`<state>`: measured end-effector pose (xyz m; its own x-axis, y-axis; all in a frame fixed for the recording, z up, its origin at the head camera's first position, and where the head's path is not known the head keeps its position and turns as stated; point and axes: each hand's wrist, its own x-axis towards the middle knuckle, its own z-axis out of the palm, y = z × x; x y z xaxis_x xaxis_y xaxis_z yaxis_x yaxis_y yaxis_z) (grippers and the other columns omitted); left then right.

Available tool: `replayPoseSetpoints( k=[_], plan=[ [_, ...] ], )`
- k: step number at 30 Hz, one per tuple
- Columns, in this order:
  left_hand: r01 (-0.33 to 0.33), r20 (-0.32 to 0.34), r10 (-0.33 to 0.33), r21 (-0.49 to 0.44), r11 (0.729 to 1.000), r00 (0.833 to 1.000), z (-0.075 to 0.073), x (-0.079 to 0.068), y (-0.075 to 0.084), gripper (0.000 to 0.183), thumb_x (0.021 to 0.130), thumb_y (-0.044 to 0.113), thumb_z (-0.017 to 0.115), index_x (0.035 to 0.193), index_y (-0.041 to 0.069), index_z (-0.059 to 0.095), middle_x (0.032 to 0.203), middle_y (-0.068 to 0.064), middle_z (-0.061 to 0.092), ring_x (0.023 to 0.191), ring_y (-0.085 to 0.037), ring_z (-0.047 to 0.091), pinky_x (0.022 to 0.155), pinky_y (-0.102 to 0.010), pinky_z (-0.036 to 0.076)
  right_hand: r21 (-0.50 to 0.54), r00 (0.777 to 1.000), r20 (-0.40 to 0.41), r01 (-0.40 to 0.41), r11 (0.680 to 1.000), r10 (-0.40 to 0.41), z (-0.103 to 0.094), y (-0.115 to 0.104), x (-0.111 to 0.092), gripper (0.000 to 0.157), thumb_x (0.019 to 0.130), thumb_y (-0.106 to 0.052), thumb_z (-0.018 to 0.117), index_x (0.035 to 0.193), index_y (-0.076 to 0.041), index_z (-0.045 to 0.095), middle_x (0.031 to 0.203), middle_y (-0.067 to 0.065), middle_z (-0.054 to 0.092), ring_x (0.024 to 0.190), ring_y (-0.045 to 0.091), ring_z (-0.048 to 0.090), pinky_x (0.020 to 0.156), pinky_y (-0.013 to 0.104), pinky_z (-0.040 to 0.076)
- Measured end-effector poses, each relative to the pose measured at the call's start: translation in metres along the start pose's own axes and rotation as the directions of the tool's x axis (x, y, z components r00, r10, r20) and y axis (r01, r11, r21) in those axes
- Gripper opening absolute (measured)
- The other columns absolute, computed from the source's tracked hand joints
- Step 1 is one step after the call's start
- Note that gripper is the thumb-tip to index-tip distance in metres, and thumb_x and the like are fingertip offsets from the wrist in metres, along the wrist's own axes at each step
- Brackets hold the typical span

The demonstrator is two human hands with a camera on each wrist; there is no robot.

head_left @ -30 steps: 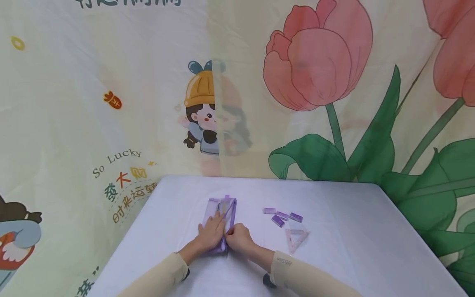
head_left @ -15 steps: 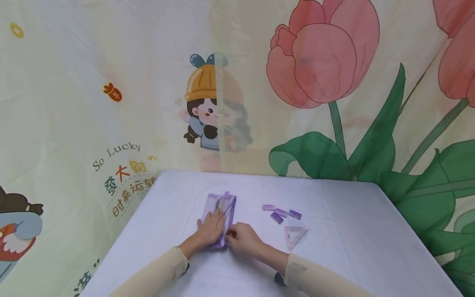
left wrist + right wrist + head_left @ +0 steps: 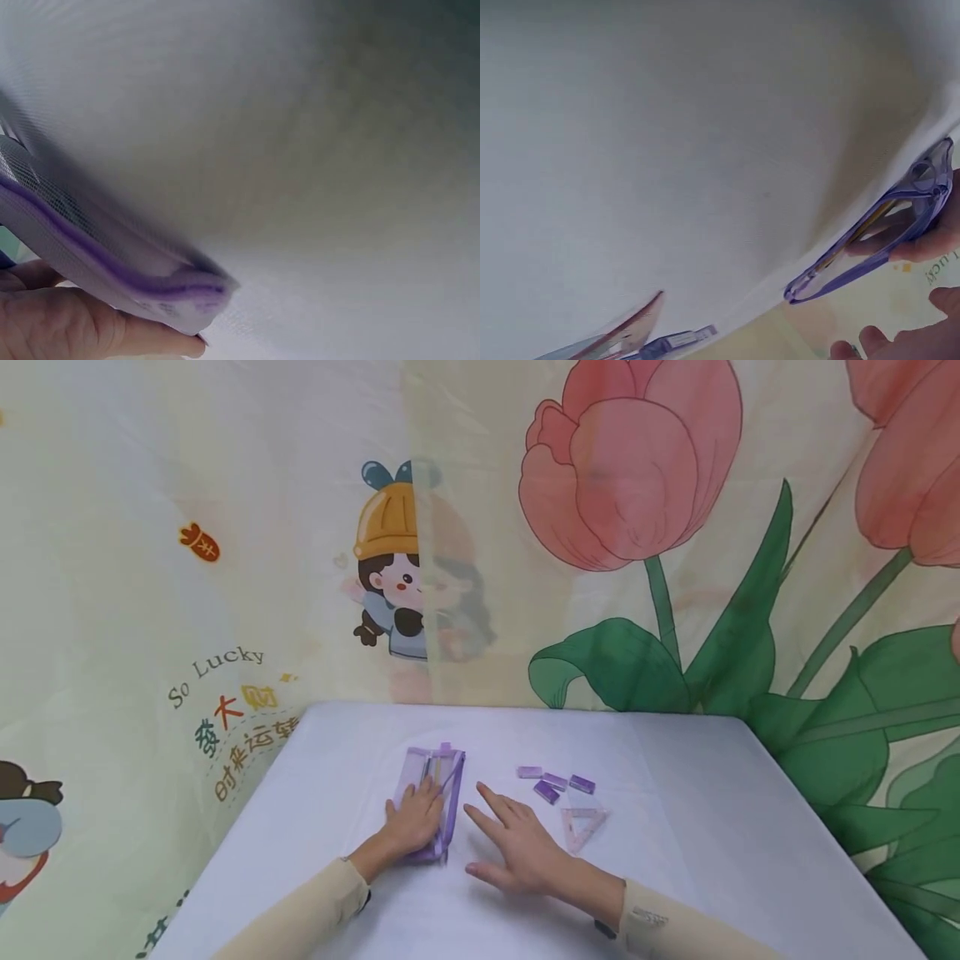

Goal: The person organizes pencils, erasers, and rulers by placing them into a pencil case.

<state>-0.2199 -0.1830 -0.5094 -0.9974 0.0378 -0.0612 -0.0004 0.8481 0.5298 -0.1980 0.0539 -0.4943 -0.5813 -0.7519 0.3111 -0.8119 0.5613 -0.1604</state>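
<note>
A see-through purple mesh pencil case [image 3: 409, 770] lies lengthwise on the table, with a few slim pencil-like sticks [image 3: 437, 766] inside. My left hand [image 3: 414, 823] rests on top of it, fingers extended. In the left wrist view, the case's purple-trimmed corner [image 3: 187, 289] shows beside that hand. From the right wrist, the case [image 3: 840, 281] looks unzipped along its near edge, with a yellow stick visible in it. My right hand [image 3: 528, 852] hovers to the right of the case, fingers spread, holding nothing.
Several small purple blocks, eraser-like [image 3: 546, 792], lie to the right of the case. Just nearer is a clear pinkish triangular set square [image 3: 568, 830]. A white cloth covers the table [image 3: 675, 860], and a printed curtain [image 3: 480, 685] hangs behind its far edge.
My right hand has let go of the case's right edge, drawn away to the right and spread its fingers. The left hand stays on the case. The head view has shifted slightly.
</note>
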Motion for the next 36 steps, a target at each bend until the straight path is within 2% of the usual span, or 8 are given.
replayPoseSetpoints(
  k=[3, 8, 16, 22, 29, 36],
  plan=[
    [-0.001, -0.001, 0.001, 0.017, 1.0, 1.0, 0.0, 0.001, -0.002, 0.053, 0.11, 0.03, 0.03, 0.151, 0.002, 0.049, 0.165, -0.021, 0.033, 0.151, -0.053, 0.024, 0.113, -0.083, 0.008, -0.04, 0.999, 0.037, 0.021, 0.999, -0.02, 0.001, 0.002, -0.007, 0.083, 0.098, -0.068, 0.048, 0.165, -0.022, 0.027, 0.174, 0.013, 0.006, 0.152, 0.037, 0.033, 0.117, 0.058, 0.037],
    [0.001, -0.003, -0.001, 0.017, 1.0, 1.0, 0.005, 0.001, -0.004, 0.053, 0.11, 0.031, 0.03, 0.151, 0.003, 0.05, 0.166, -0.02, 0.032, 0.152, -0.053, 0.024, 0.113, -0.084, 0.008, -0.063, 0.998, 0.05, 0.035, 0.997, -0.032, 0.003, 0.006, -0.017, 0.085, 0.098, -0.072, 0.045, 0.166, -0.024, 0.023, 0.174, 0.015, 0.003, 0.154, 0.04, 0.027, 0.119, 0.065, 0.031],
    [-0.002, 0.003, 0.002, 0.017, 1.0, 1.0, 0.011, 0.0, -0.007, 0.054, 0.11, 0.031, 0.03, 0.149, 0.001, 0.052, 0.166, -0.02, 0.031, 0.152, -0.053, 0.022, 0.113, -0.084, 0.006, 0.008, 0.989, 0.109, -0.097, 0.995, 0.095, -0.005, 0.021, -0.032, 0.085, 0.097, -0.063, 0.056, 0.166, -0.031, 0.017, 0.175, 0.006, -0.007, 0.159, 0.037, 0.017, 0.123, 0.066, 0.021],
    [-0.006, 0.003, 0.006, 0.024, 1.0, 1.0, 0.007, 0.003, -0.007, 0.054, 0.109, 0.03, 0.03, 0.15, 0.0, 0.051, 0.167, -0.02, 0.03, 0.153, -0.052, 0.021, 0.114, -0.083, 0.005, -0.009, 0.984, 0.072, -0.165, 0.986, 0.165, -0.017, 0.043, -0.043, 0.086, 0.096, -0.063, 0.057, 0.166, -0.027, 0.021, 0.175, 0.008, -0.001, 0.159, 0.037, 0.017, 0.122, 0.068, 0.022],
    [-0.009, 0.011, 0.009, 0.026, 1.0, 1.0, 0.006, 0.005, -0.007, 0.054, 0.11, 0.031, 0.029, 0.15, 0.002, 0.051, 0.168, -0.018, 0.029, 0.153, -0.052, 0.02, 0.114, -0.083, 0.005, -0.043, 0.976, -0.018, -0.218, 0.975, 0.218, -0.024, 0.07, -0.062, 0.087, 0.093, -0.062, 0.063, 0.163, -0.02, 0.031, 0.174, 0.014, 0.008, 0.153, 0.042, 0.029, 0.117, 0.072, 0.028],
    [-0.038, 0.027, 0.037, 0.048, 0.998, 0.999, 0.006, 0.002, -0.008, 0.054, 0.108, 0.03, 0.034, 0.15, 0.001, 0.05, 0.168, -0.02, 0.027, 0.153, -0.054, 0.02, 0.112, -0.085, 0.006, -0.011, 0.961, -0.092, -0.263, 0.965, 0.261, -0.034, 0.093, -0.075, 0.083, 0.093, -0.053, 0.067, 0.161, -0.017, 0.036, 0.173, 0.018, 0.012, 0.147, 0.045, 0.037, 0.115, 0.073, 0.03]
  ],
)
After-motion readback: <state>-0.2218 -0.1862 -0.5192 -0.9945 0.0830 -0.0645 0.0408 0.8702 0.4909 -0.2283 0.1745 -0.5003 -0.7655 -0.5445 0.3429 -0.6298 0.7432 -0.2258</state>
